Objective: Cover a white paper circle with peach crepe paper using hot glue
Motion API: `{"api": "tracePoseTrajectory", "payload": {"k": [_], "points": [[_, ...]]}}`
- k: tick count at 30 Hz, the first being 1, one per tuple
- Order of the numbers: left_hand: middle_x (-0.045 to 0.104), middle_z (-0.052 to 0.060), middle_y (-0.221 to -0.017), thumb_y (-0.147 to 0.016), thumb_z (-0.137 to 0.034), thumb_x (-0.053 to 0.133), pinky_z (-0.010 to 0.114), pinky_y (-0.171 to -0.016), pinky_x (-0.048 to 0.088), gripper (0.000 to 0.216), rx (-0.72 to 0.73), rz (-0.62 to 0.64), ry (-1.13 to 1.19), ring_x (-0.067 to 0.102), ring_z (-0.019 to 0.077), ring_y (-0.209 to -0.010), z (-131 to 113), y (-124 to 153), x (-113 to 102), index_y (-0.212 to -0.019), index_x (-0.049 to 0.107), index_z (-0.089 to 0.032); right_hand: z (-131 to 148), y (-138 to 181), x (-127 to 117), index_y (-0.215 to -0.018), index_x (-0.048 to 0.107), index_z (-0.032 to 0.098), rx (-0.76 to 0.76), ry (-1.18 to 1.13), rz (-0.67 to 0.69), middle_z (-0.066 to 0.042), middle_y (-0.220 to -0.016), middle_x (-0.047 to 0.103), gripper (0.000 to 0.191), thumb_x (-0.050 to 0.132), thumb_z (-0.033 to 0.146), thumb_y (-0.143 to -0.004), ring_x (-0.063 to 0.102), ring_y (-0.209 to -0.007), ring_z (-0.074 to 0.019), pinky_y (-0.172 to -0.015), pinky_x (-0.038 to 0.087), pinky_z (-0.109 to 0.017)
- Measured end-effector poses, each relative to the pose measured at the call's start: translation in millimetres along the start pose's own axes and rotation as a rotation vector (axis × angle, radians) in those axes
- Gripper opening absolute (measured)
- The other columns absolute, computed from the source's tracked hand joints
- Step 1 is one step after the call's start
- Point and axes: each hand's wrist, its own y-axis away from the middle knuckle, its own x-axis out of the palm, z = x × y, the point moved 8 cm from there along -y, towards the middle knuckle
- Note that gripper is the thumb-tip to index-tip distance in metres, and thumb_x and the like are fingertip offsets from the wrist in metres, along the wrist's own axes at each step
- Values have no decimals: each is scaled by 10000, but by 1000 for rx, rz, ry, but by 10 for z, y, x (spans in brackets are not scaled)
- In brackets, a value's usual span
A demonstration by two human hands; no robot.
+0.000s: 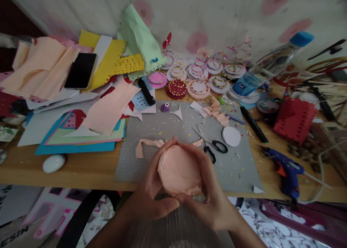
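Between my two hands is a round disc wrapped in peach crepe paper [180, 168], held above the front edge of the grey cutting mat [168, 121]. My left hand [154, 186] curves round its left side, thumb at the lower rim. On the other side my right hand [207, 190] cups it, thumb also at the bottom. The fingertips of both hands meet near the far rim. A strip of peach crepe paper [139, 148] lies just beyond my left hand. Black-handled scissors [217, 147] lie open past my right hand, beside a white paper disc [231, 136].
Several small decorated paper cakes [176, 88] stand along the back. Coloured paper sheets [78, 143] and a phone [80, 70] are on the left, with a white computer mouse [54, 164] in front. At right are a tilted water bottle [260, 74], black marker [253, 124] and blue glue gun [288, 172].
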Motion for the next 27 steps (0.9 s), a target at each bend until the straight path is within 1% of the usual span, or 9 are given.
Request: {"api": "tracePoseTrajectory", "payload": {"k": [5, 8, 10, 13, 16, 19, 22, 25, 27], "points": [[174, 7, -1634, -757, -321, 794, 456, -1156, 326, 832, -68, 28, 23, 172, 311, -1492, 45, 14, -38, -1465, 364, -405, -84, 6, 35, -1476, 232, 323, 7, -77, -2, -69, -1517, 321, 778, 679, 347, -840, 321, -1413, -283, -1141, 365, -456], [211, -2, -1626, -756, -326, 798, 428, -1159, 316, 836, -129, 40, 28, 205, 292, -1486, 96, -3, -54, -1460, 357, -431, -102, 9, -13, -1478, 231, 314, -27, -31, -42, -72, -1521, 320, 802, 694, 351, -824, 304, -1422, -293, -1160, 329, -476], [289, 11, -1599, -763, -345, 790, 410, -1146, 337, 812, -162, 49, 34, 268, 289, -1465, 118, -28, -64, -1455, 372, -422, -86, 12, -54, -1484, 220, 310, -66, 44, -71, -73, -1532, 302, 842, 717, 321, -805, 269, -1438, -295, -1181, 284, -488], [482, 51, -1485, -827, -365, 723, 361, -1087, 410, 579, -149, 13, -31, 433, 284, -1373, 81, -85, -112, -1371, 525, -344, -37, 25, -70, -1494, 206, 317, -138, 121, -69, -67, -1562, 261, 879, 730, 262, -791, 196, -1469, -289, -1201, 225, -502], [647, 60, -1291, -882, -312, 661, 294, -989, 476, 367, -104, -105, -143, 584, 244, -1216, -4, -108, -214, -1248, 632, -292, -24, 33, -147, -1491, 238, 317, -162, 9, -146, -75, -1575, 253, 801, 684, 264, -828, 223, -1461, -296, -1171, 277, -516], [683, 45, -1201, -877, -291, 666, 257, -907, 501, 337, -94, -140, -198, 637, 209, -1103, -47, -85, -257, -1212, 631, -284, -156, 19, -236, -1374, 454, 294, -35, -107, -242, -90, -1419, 481, 531, 638, 272, -877, 479, -1296, -254, -1059, 436, -425], [684, 51, -1143, -879, -343, 653, 282, -887, 500, 320, -153, 0, -258, 645, 197, -1014, -7, -64, -193, -1185, 633, -251, -364, 18, -260, -1070, 671, 255, 132, -262, -265, -43, -1008, 698, 187, 638, 298, -890, 661, -919, -168, -802, 543, -269], [693, 35, -899, -894, -395, 606, 245, -708, 481, 231, -230, 156, -476, 622, 155, -784, 37, -44, -176, -964, 698, -196, -546, 66, -371, -995, 708, 260, 228, -476, -386, -19, -909, 736, 167, 687, 342, -851, 687, -834, -156, -737, 546, -243], [641, 10, -725, -905, -391, 581, 223, -581, 407, 265, -216, 136, -635, 558, 128, -650, -38, -53, -293, -777, 683, -182, -631, 117, -513, -982, 721, 264, 263, -574, -509, -28, -944, 751, 195, 721, 359, -811, 702, -884, -187, -798, 554, -297]]}}
